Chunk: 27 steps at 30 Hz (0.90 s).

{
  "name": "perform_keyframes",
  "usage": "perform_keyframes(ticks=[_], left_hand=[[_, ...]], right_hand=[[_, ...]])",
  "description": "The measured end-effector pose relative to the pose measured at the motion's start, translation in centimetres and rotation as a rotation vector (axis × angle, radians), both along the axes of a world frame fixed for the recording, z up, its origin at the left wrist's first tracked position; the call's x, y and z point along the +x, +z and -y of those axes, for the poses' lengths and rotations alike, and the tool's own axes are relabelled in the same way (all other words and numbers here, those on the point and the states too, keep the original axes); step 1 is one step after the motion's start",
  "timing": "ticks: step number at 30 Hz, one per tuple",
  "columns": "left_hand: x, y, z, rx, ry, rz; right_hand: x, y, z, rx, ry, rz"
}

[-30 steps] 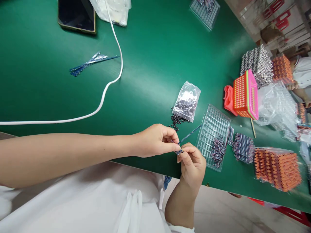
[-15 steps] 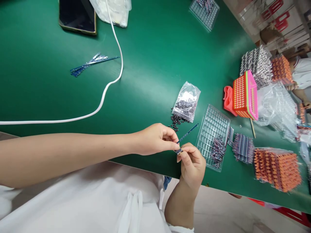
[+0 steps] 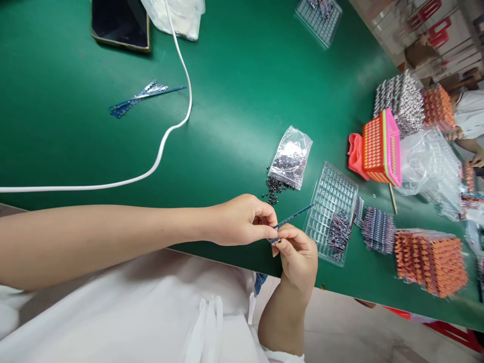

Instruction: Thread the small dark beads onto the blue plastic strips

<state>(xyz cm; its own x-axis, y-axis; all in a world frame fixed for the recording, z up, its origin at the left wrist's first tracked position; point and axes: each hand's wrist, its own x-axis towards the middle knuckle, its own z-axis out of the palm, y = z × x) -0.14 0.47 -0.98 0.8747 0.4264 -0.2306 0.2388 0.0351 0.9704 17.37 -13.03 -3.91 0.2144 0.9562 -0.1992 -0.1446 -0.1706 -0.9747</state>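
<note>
My left hand is closed in a pinch on a narrow blue circuit-board strip, whose free end sticks out toward the tray. A short dark piece of the board shows between the fingertips of both hands. Against that piece, my right hand pinches with thumb and forefinger; what lies in this pinch is too small to make out. Just beyond the hands, small black beads lie scattered at the mouth of a clear plastic bag holding more of them.
Right of my hands lies a clear compartment tray with thin wired parts. Further right are stacked wired boards, orange stacks and a basket. A white cable, blue strips and a phone lie left.
Both hands have shifted slightly toward me. The strip has tilted flatter, its free end now reaching the tray's edge. Both pinches stay closed.
</note>
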Motion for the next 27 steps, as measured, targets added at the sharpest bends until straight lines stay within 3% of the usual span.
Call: perform_keyframes(ticks=[27], left_hand=[[0.21,-0.68,0.47,0.091,-0.003,-0.014]], right_hand=[[-0.04,-0.14,-0.19,-0.039,0.026,0.085]])
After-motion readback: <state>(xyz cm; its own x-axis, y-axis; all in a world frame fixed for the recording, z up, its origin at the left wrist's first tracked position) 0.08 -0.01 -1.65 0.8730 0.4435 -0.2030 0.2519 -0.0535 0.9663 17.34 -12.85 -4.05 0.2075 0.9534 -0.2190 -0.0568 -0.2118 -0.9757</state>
